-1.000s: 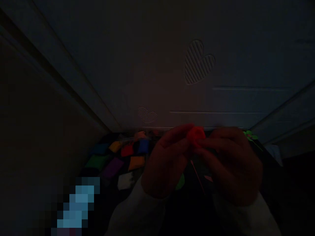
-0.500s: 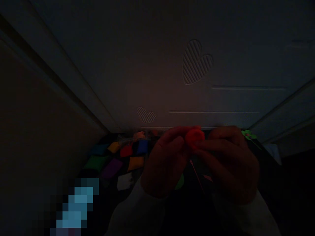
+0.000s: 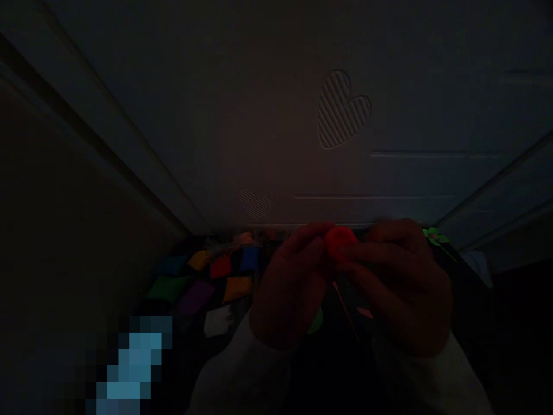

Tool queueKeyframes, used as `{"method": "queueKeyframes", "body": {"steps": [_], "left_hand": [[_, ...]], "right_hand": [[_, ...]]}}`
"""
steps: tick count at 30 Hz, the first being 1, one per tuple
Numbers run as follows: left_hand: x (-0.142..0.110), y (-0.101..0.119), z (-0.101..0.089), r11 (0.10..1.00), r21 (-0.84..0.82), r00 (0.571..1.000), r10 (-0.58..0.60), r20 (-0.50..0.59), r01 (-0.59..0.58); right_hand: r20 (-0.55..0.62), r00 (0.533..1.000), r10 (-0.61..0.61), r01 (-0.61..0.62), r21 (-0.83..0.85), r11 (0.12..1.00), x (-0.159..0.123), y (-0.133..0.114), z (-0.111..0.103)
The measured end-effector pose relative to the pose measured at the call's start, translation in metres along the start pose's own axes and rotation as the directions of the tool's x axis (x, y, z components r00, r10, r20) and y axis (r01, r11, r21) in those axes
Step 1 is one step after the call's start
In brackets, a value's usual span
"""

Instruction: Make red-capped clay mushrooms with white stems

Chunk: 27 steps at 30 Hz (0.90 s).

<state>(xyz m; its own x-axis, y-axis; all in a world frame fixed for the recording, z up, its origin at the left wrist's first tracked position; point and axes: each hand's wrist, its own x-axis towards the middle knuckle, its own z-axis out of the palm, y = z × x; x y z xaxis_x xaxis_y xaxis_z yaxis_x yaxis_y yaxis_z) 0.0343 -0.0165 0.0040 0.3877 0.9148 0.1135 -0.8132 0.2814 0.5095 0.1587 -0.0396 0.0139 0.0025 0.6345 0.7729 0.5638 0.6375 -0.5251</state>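
Note:
A small round piece of red modelling clay [image 3: 340, 242], slightly hollowed in its face, is held up between both hands in very dim light. My left hand [image 3: 291, 288] curls around its left side, fingers behind it. With thumb and forefinger, my right hand [image 3: 401, 282] pinches its lower right edge. Below the hands lies a thin pink stick-like tool [image 3: 346, 311], partly hidden. A small pink scrap [image 3: 364, 313] is beside it, and a green piece [image 3: 317, 323] shows partly from behind my left wrist.
Several coloured packets, among them a red packet [image 3: 220, 266], a purple packet [image 3: 196, 297] and a white packet [image 3: 218, 321], lie on the dark surface at left. A green flower shape [image 3: 435, 236] is at back right. Behind stands a pale panel [image 3: 259, 115] with embossed hearts.
The right hand has shifted very slightly, and the red clay's hollowed face is turned a little more toward me. Both hands keep their hold. The picture is a little darker.

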Motion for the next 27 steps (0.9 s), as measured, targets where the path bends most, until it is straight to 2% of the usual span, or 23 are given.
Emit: {"method": "queueKeyframes", "body": {"steps": [3, 8, 15, 21, 27], "left_hand": [[-0.0001, 0.001, 0.0008, 1.0, 0.027, 1.0, 0.004, -0.001, -0.004], [0.0003, 0.0001, 0.0021, 0.999, 0.039, 1.0, 0.009, -0.015, -0.009], [0.0001, 0.0009, 0.0, 1.0, 0.025, 1.0, 0.012, 0.015, -0.013], [-0.0011, -0.0004, 0.0052, 0.999, 0.042, 1.0, 0.02, -0.018, -0.019], [-0.0015, -0.0026, -0.001, 1.0, 0.022, 1.0, -0.022, -0.01, 0.022]], "right_hand": [[0.017, 1.0, -0.002, 0.002, 0.002, 1.0, 0.0015, -0.0006, 0.0001], [-0.018, 1.0, 0.014, -0.014, -0.02, 1.0, 0.0005, -0.0012, -0.0004], [-0.007, 1.0, -0.015, 0.015, -0.023, 1.0, 0.0016, -0.0044, -0.0002], [-0.015, 1.0, -0.016, 0.016, 0.008, 1.0, 0.002, -0.0039, -0.0004], [0.0, 1.0, -0.012, 0.012, 0.02, 1.0, 0.002, -0.002, -0.0021]]}}
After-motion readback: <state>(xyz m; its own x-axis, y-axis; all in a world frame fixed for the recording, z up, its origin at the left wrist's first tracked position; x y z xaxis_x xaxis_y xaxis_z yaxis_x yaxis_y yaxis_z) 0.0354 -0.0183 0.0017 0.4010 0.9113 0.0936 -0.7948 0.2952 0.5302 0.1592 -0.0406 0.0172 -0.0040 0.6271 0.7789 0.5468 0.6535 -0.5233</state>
